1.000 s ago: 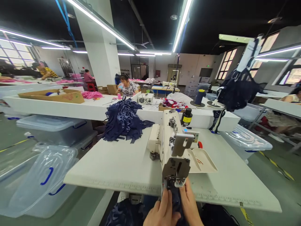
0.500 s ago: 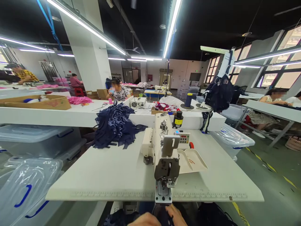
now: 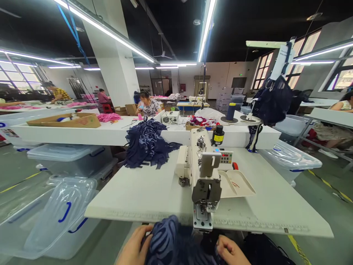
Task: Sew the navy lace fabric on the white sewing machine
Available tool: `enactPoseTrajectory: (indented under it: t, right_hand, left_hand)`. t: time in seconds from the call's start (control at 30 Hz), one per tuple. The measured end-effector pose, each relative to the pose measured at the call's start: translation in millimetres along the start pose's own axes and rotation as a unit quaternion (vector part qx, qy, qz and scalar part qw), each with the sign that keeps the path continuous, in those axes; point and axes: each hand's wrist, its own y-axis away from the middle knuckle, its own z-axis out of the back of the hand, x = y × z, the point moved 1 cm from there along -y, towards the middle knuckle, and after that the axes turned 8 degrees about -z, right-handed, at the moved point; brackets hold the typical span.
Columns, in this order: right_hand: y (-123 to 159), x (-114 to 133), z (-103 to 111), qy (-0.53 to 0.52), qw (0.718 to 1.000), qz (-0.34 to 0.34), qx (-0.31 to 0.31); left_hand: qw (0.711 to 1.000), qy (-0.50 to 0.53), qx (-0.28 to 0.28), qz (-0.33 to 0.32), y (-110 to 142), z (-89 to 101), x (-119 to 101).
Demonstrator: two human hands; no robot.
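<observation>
We're gathering the navy lace fabric (image 3: 169, 241) just below the sewing machine's presser foot (image 3: 203, 217), left hand (image 3: 135, 246) and right hand (image 3: 230, 252) both gripping it; feeding it under looks next.

A big white table (image 3: 143, 195) is holding a white sewing machine (image 3: 202, 173) in the middle. A pile of dark blue cloth (image 3: 147, 145) is lying on its far left part. A cream tray (image 3: 237, 184) is sitting just beside the machine.
</observation>
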Motion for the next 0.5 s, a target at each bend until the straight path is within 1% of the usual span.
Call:
enactPoseTrajectory:
  t: [0.03,0.07,0.1,0.13,0.17,0.2,0.23,0.27,0.33,0.37,0.4,0.47,0.5]
  right_hand:
    - [5.8,7.2,1.5,-0.007,1.000,0.006,-0.005]
    - [12.7,16.1,1.8,-0.010,1.000,0.018,-0.009]
    - [20.4,26.8,0.8,-0.010,0.999,0.041,-0.009]
    - [28.5,38.6,-1.0,-0.006,0.997,0.070,-0.009]
    - [36.6,50.9,-3.2,0.001,0.995,0.104,-0.009]
    - [44.2,62.7,-5.4,0.010,0.990,0.137,-0.009]
    - [50.7,73.0,-7.0,0.025,0.987,0.160,-0.014]
    - [56.1,81.2,-7.7,0.042,0.983,0.177,-0.023]
    - [63.4,89.5,-5.8,0.077,0.978,0.191,-0.040]
    - [65.8,89.9,-3.3,0.091,0.976,0.194,-0.048]
    - [67.5,88.2,0.1,0.098,0.974,0.195,-0.062]
    - [70.2,81.0,8.1,0.093,0.976,0.172,-0.101]
    - [71.5,76.9,11.9,0.081,0.979,0.144,-0.120]
  left_hand:
    - [0.997,-0.056,-0.017,-0.043,0.9,-8.0,1.1]
    - [0.993,-0.083,-0.019,-0.086,3.2,-17.8,-3.4]
    - [0.988,-0.079,0.015,-0.132,6.8,-29.2,-13.1]
    - [0.981,-0.048,0.085,-0.168,11.2,-41.3,-26.8]
    - [0.967,-0.012,0.177,-0.183,16.0,-53.3,-42.8]
    - [0.951,0.019,0.242,-0.189,20.5,-63.6,-59.3]
    - [0.937,0.052,0.303,-0.166,24.2,-72.5,-74.4]
    - [0.920,0.089,0.359,-0.127,26.9,-79.9,-87.0]
    - [0.883,0.172,0.433,-0.055,29.1,-91.0,-103.3]
    - [0.866,0.218,0.449,-0.031,28.8,-95.1,-107.3]
    - [0.852,0.261,0.453,-0.018,27.8,-98.4,-109.3]
    - [0.833,0.338,0.438,0.005,25.1,-103.1,-109.8]
    - [0.825,0.372,0.425,0.022,23.8,-104.5,-109.5]
